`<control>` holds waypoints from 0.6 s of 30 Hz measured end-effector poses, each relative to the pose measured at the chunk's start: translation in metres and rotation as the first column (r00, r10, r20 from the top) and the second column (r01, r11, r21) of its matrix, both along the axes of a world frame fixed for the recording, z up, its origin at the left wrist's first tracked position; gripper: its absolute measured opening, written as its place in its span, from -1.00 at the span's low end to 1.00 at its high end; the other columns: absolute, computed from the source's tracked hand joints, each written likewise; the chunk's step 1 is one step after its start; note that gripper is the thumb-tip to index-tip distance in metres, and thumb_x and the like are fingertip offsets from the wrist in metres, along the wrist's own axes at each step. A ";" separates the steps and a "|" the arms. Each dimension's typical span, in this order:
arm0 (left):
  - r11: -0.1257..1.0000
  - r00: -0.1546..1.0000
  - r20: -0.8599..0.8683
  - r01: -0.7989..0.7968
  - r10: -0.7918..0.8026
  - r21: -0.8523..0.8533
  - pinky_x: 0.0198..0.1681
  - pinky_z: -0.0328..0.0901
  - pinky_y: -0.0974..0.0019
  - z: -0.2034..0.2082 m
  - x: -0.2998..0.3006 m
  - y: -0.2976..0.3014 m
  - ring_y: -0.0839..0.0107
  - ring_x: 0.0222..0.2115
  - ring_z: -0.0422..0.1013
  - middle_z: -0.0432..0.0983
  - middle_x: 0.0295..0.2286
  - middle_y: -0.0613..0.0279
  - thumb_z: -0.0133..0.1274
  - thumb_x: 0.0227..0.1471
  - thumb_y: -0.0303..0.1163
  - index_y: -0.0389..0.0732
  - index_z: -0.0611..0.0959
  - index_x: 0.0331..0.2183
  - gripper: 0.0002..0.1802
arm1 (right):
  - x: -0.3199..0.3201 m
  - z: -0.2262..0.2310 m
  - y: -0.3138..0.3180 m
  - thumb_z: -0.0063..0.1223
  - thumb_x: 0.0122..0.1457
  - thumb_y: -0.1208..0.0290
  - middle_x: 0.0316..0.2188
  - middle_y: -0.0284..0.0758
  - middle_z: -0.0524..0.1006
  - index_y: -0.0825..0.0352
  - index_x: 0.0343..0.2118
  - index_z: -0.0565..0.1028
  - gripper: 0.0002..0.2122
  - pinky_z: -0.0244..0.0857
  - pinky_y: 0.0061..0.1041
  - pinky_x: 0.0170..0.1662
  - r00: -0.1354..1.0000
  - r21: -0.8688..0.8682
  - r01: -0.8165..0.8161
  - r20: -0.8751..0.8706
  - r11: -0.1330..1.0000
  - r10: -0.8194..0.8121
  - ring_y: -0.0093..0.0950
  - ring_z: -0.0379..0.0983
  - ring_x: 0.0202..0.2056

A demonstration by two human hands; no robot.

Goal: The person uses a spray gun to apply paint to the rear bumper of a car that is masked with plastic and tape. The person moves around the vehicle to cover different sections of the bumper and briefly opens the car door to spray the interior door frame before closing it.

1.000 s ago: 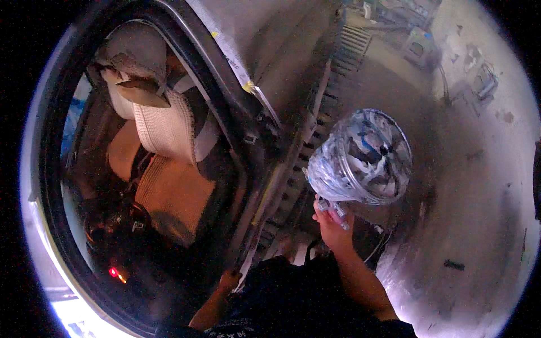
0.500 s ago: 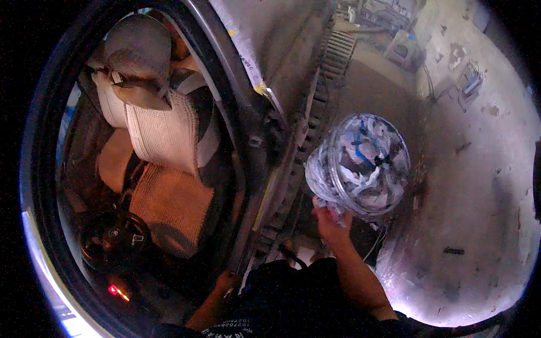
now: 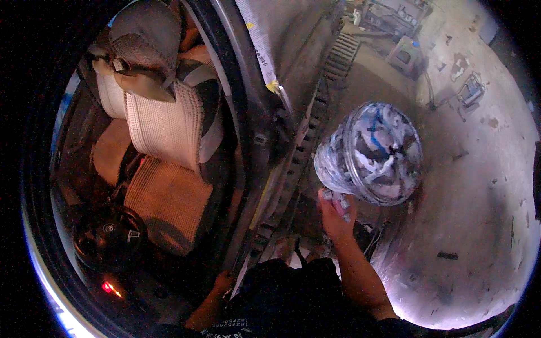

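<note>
My right hand [image 3: 337, 217] is wrapped round the grip of a spray gun, whose silver knobs [image 3: 344, 207] show by the fingers. Above the hand tilts the gun's large round cup [image 3: 389, 152], its lid smeared with white, black and blue paint. The gun's nozzle is hidden under the cup. My left hand [image 3: 224, 280] hangs low beside the car's door opening, and its fingers are too dark to make out. Inside the car [image 3: 242, 129] are a seat with a pale woven cover [image 3: 163, 124] and a steering wheel [image 3: 108, 234].
Masking film [image 3: 253, 34] with yellow tape [image 3: 273, 86] covers part of the car body. A floor grating [image 3: 341, 53] runs along the car. At the back stand a grey plastic can [image 3: 404, 56] and a small metal frame [image 3: 470, 90]. A worn pale wall [image 3: 479, 186] curves round the right.
My right hand has carried the spray gun slightly up and to the right, keeping its hold. The view has shifted a little. My left hand stays low by the car.
</note>
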State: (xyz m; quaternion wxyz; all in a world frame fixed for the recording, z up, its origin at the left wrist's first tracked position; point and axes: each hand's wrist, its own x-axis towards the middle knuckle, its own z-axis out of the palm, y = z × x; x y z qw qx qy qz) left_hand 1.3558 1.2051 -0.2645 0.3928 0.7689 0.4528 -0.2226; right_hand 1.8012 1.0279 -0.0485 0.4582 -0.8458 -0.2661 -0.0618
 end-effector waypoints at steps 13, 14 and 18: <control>0.960 0.912 0.307 0.233 -0.271 0.157 -0.32 0.32 0.19 0.014 -0.019 0.002 0.16 -0.36 0.41 0.46 -0.29 0.04 0.12 -0.21 -0.26 -0.21 0.52 -0.24 -0.59 | 0.003 -0.026 -0.014 0.21 -0.07 0.51 -0.43 -0.31 0.50 0.38 -0.26 0.37 -0.70 0.34 -0.61 -0.43 0.995 -0.203 0.016 0.101 0.979 0.005 -0.56 0.44 -0.46; 0.966 0.912 0.324 0.218 -0.251 0.135 -0.33 0.32 0.20 0.008 -0.021 0.000 0.17 -0.37 0.41 0.46 -0.30 0.05 0.11 -0.20 -0.27 -0.20 0.52 -0.25 -0.61 | -0.003 -0.009 -0.011 0.21 -0.07 0.50 -0.45 -0.32 0.50 0.38 -0.28 0.38 -0.71 0.33 -0.61 -0.43 0.974 0.098 0.037 -0.227 0.995 -0.014 -0.57 0.44 -0.46; 0.887 0.923 0.031 -0.358 0.383 -0.293 -0.34 0.31 0.21 0.018 0.012 -0.008 0.20 -0.39 0.42 0.47 -0.36 0.07 0.06 -0.15 -0.29 -0.22 0.51 -0.27 -0.66 | 0.009 -0.039 -0.028 0.21 -0.06 0.44 -0.48 -0.35 0.51 0.35 -0.36 0.44 -0.78 0.30 -0.62 -0.41 0.880 -0.354 0.059 0.460 0.934 0.119 -0.59 0.44 -0.47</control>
